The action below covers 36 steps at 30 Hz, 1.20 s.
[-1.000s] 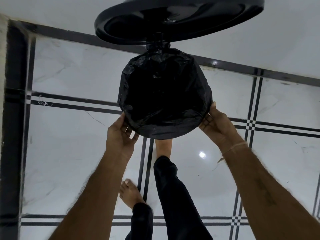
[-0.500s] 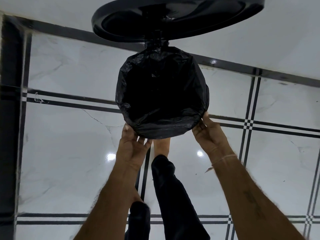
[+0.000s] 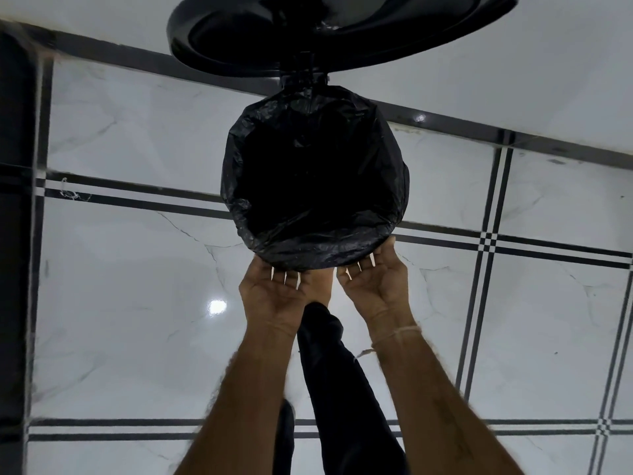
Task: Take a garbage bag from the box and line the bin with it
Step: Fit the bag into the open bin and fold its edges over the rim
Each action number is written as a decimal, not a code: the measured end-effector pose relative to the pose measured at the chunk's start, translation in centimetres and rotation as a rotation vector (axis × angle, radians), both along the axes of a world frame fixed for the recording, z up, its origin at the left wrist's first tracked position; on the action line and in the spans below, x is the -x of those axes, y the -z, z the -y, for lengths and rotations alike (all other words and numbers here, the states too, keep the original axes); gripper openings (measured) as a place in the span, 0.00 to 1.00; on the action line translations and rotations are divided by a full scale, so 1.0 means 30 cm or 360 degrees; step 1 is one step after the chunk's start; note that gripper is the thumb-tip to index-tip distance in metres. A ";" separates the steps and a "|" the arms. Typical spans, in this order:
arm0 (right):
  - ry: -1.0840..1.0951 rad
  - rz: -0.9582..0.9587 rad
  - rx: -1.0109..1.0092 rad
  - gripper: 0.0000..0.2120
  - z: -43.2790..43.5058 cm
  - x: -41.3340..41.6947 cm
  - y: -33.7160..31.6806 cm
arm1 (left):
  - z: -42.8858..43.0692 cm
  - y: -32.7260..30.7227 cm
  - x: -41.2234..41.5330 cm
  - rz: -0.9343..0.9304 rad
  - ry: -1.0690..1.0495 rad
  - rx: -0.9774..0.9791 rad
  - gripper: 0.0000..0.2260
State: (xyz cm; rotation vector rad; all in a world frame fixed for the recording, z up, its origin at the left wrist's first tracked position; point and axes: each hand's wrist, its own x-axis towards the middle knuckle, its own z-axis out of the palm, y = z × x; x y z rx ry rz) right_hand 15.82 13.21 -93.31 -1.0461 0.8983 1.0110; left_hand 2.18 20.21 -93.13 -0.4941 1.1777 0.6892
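The head view looks straight down on a round bin with its black plastic lid (image 3: 342, 29) flipped up on its hinge at the far side. A crinkled black plastic garbage bag (image 3: 315, 176) already covers the bin's mouth, its edge folded out over the rim all the way round, so the bin itself hardly shows. The box is not in view.

Both hands sit at the near edge of the rim, close together, palms up. The left hand (image 3: 277, 293) and the right hand (image 3: 375, 282) have their fingers curled under the bag's folded hem; the fingertips are hidden there, so whether they pinch the plastic or only press it cannot be told.

The bin stands on a glossy white marble floor with black inlay lines (image 3: 120, 303); one bare foot peeks out between the hands.

This looks like the last step: snugging the overhang down. Next would be releasing the hem and lowering the lid.
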 end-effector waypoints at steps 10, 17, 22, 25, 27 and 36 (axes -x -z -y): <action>0.0098 -0.0178 0.0037 0.17 -0.039 0.024 -0.059 | -0.040 -0.038 -0.030 0.0016 0.0001 0.0079 0.10; -0.0125 0.0104 0.0171 0.24 -0.070 -0.148 -0.019 | -0.131 0.035 0.040 -0.0017 0.0290 -0.0179 0.10; -0.0248 0.0142 0.0291 0.18 -0.103 -0.221 0.009 | -0.185 0.060 0.063 -0.0020 0.0434 -0.0146 0.18; -0.0312 0.0224 0.0302 0.13 -0.101 -0.248 0.018 | -0.211 0.065 0.060 -0.0045 0.0428 -0.0114 0.11; -0.0405 0.0341 0.0289 0.17 -0.093 -0.256 0.019 | -0.221 0.068 0.065 -0.0088 0.0407 -0.0092 0.09; -0.0670 0.0413 0.0417 0.20 -0.122 -0.323 0.026 | -0.260 0.035 0.076 -0.0348 0.0685 -0.0361 0.20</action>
